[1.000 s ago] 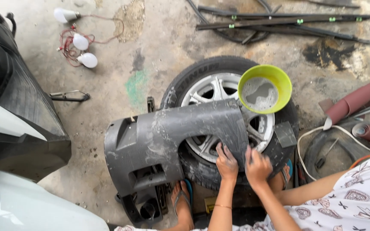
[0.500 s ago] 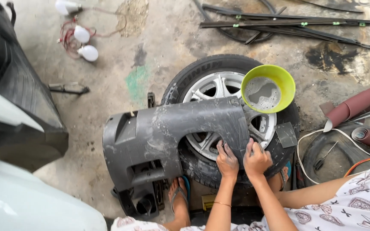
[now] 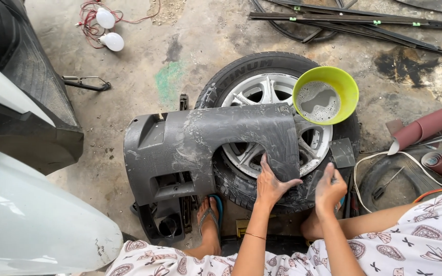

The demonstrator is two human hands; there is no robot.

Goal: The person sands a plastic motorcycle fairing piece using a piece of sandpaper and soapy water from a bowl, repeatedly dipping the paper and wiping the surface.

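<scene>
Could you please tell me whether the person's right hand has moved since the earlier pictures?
Yes. The right hand has lifted off the grey plastic panel and shifted right, away from it.

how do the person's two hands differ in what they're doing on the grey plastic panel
The left hand lies flat with fingers spread, pressing on the grey plastic panel; the right hand is curled just off the panel's right end, apparently gripping something small. The left touches the panel's lower edge; the right sits over the black tyre. Both are bare.

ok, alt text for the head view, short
A person's left hand presses flat on a dark grey plastic panel lying across a wheel on concrete, right hand raised beside it. A green bowl of soapy water sits on the tyre.
</scene>
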